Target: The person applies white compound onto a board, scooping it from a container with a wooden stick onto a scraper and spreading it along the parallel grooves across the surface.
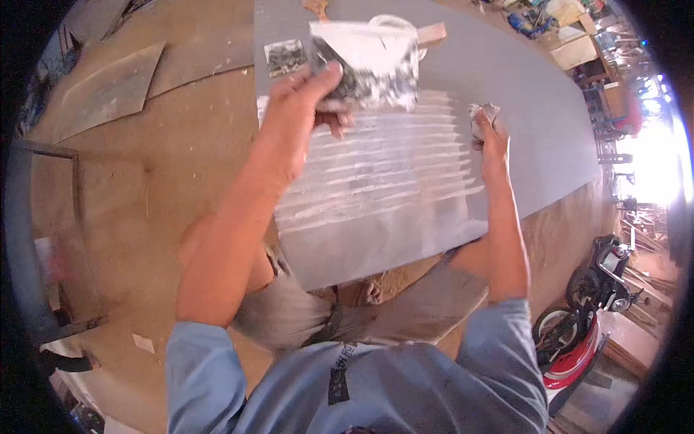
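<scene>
My left hand (303, 101) is closed on a flat rectangular plate (369, 79), raised over the grey panel (535, 152). White paste covers much of the plate's upper part, with dark patches showing below. In my right hand (493, 141), the fingers are pinched on a small crumpled whitish thing (483, 113), too blurred to name, above the panel's right part. Under both hands runs a band of whitish ridged stripes (383, 166) across the panel. Behind the plate a white round container (390, 20) shows in part.
A small paste-smeared square (285, 58) and a brush-like wooden handle (316, 9) lie on the panel's far left. Thin sheets (108, 94) rest on the brown floor. At right stand motorcycles (578, 351) and wood pieces; a dark metal frame (43, 152) stands at left.
</scene>
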